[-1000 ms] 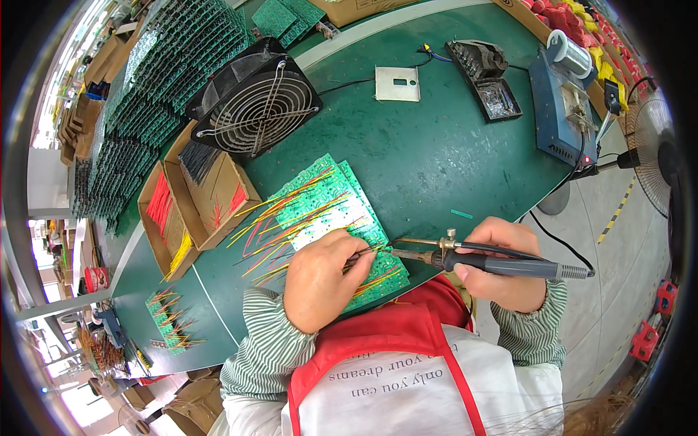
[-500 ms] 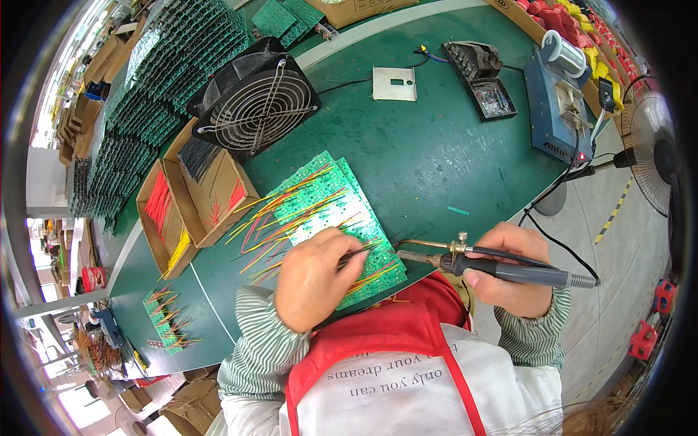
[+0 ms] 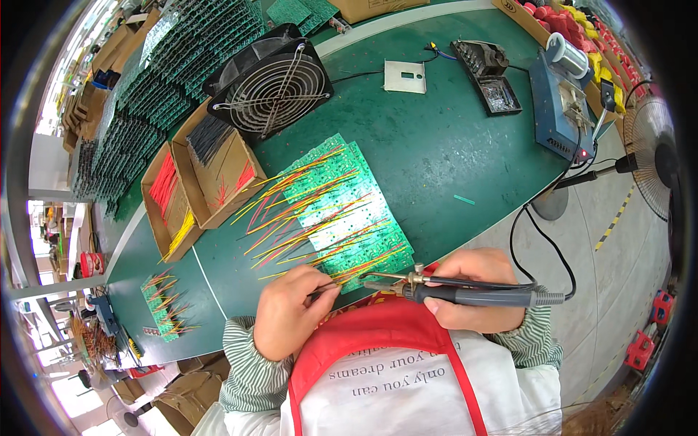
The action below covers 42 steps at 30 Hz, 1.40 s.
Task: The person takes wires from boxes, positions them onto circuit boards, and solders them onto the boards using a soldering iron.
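A green circuit board panel (image 3: pixel 331 211) lies on the table in front of me, with rows of red, yellow and dark wires standing out past its left side. At its near left corner my left hand (image 3: pixel 291 309) is closed, thumb and fingers pinching thin black wires whose ends are partly hidden. My right hand (image 3: pixel 472 291) grips a soldering iron (image 3: pixel 487 296) with a solder feed tube (image 3: pixel 385 276) fixed along it. The iron's tip points left, near the panel's front edge and a little right of my left fingers.
A cardboard tray (image 3: pixel 218 207) of cut wires and a black fan (image 3: pixel 273 87) stand beyond the panel. Stacked circuit boards (image 3: pixel 174 65) rise at far left; a smaller wired board (image 3: pixel 160 309) lies nearer. A blue solder feeder (image 3: pixel 556 109) with a spool sits at the back right.
Both hands have shifted toward me and to the left. My left hand, still pinching the black wires, has left the panel's middle for its near corner; the soldering iron has followed.
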Available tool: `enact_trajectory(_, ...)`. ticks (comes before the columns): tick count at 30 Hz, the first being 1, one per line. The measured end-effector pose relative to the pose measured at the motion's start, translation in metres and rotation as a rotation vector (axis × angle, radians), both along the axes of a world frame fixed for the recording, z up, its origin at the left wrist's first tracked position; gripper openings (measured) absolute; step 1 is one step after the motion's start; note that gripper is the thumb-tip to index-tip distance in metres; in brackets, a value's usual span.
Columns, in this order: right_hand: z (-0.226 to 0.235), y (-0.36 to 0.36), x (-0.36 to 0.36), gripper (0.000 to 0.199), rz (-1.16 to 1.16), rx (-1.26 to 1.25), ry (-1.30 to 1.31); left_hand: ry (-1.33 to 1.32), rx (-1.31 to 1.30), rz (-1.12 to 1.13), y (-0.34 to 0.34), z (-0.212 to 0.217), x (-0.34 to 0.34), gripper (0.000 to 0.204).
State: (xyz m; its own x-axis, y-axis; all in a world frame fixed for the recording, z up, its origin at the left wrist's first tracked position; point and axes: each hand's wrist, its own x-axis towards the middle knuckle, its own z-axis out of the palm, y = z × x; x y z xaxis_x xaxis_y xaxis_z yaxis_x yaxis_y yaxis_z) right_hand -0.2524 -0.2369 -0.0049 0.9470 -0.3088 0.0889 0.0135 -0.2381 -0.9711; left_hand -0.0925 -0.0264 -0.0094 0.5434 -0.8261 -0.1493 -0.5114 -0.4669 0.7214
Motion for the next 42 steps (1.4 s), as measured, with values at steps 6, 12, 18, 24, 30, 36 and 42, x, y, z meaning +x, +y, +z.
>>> enact_trajectory(6,-0.007,0.004,0.003,0.015,0.021,0.002,0.04,-0.004,0.023,-0.034,0.0,-0.007,0.003,0.008)
enact_trajectory(12,-0.009,0.004,0.008,0.015,0.029,0.016,0.044,0.02,0.021,-0.025,-0.001,-0.009,0.005,0.008)
enact_trajectory(18,-0.006,0.003,0.009,0.015,0.03,0.01,0.07,0.03,0.024,-0.04,-0.002,-0.008,0.008,0.008)
enact_trajectory(24,-0.005,-0.001,0.004,0.016,-0.014,-0.032,0.015,0.049,0.007,-0.031,0.0,-0.009,0.008,0.011)
enact_trajectory(30,-0.007,-0.004,-0.006,0.016,-0.045,-0.023,0.03,-0.649,-0.008,0.249,0.006,0.01,0.015,0.01)
enact_trajectory(36,-0.006,-0.007,-0.007,0.015,-0.055,-0.029,0.029,-0.258,-0.097,-0.029,-0.013,-0.002,-0.006,0.01)
enact_trajectory(42,-0.009,-0.01,-0.006,0.015,-0.038,-0.022,0.049,-0.123,-0.052,-0.061,-0.018,-0.015,-0.005,0.009)
